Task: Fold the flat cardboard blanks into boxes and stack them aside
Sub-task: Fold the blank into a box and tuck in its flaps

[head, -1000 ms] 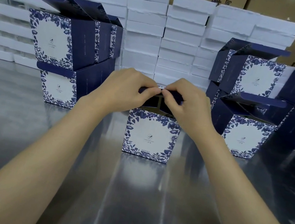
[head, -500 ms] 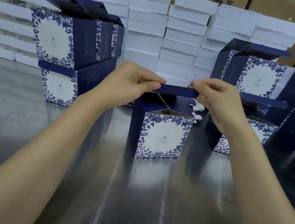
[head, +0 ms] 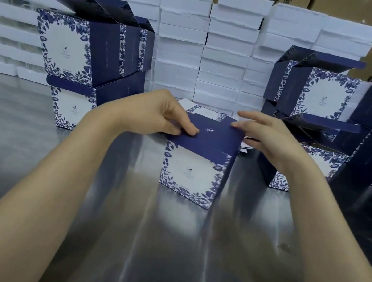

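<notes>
Head view. The box (head: 189, 173) stands upright on the steel table (head: 112, 240), mid-field between the two hands, slightly turned. Its dark blue lid is folded down over the top.

Risks (judged, not observed):
- The lid's front edge appears to sit a little proud of the front panel. If the tuck is incomplete, the lid could spring open once the pressure comes off.
- Pressure falls on the left part of the lid only, and thin card could crease or skew there.
- The table looks slick. A sideways nudge could slide the box toward the right stack (head: 317, 94).
- The boxes in the left stack (head: 76, 52) have raised lids, so a box set on top carelessly could tip.

Hands:
- Left hand (head: 158, 111): the fingers are lightly bent and laid across the lid, pressing down. The thumb is hidden, so a pinch cannot be confirmed.
- Right hand (head: 263, 132): the fingers are loosely spread, with the tips touching the lid's far right edge. It holds nothing.
</notes>
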### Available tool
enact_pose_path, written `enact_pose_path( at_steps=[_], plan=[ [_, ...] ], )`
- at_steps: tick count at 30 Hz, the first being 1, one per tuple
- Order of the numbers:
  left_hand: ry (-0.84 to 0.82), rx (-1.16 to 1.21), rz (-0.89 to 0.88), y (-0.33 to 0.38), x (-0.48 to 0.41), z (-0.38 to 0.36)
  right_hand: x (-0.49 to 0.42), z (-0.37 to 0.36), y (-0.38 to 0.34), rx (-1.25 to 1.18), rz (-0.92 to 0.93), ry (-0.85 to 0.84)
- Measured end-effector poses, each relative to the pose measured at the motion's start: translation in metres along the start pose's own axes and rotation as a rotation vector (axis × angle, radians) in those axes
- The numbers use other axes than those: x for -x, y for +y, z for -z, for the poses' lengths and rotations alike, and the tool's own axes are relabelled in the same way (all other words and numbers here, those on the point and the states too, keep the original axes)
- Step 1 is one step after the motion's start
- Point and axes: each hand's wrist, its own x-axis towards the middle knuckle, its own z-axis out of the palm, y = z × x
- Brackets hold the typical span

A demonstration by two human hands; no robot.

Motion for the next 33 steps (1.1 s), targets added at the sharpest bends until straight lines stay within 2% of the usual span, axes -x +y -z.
enact_pose_path(
  at_steps=[3,7,10,15,20,22,28,33],
  plan=[
    [0.192,-0.206,0.104,-0.008,-0.002,0.006,0.003,-0.007,-0.004,0.028,0.041,-0.133],
    [0.160,-0.254,0.243,-0.017,-0.008,0.004,0.012,-0.022,-0.014,0.118,0.053,-0.363],
    [0.218,-0.266,0.242,-0.018,-0.015,-0.010,0.017,-0.035,-0.021,0.135,0.071,-0.409],
    [0.239,-0.310,0.217,-0.015,-0.022,-0.030,0.012,-0.047,-0.015,0.233,0.093,-0.233],
    [0.137,-0.222,0.177,-0.015,-0.018,-0.025,0.001,-0.052,0.008,-0.152,-0.119,-0.317],
    [0.106,-0.211,0.153,-0.015,-0.018,-0.025,-0.002,-0.057,0.012,-0.173,-0.137,-0.280],
    [0.087,-0.221,0.145,-0.014,-0.019,-0.025,-0.004,-0.076,0.020,-0.241,-0.057,0.021],
    [0.073,-0.194,0.151,-0.015,-0.019,-0.024,-0.002,-0.086,0.017,-0.322,-0.030,0.130]
  ],
)
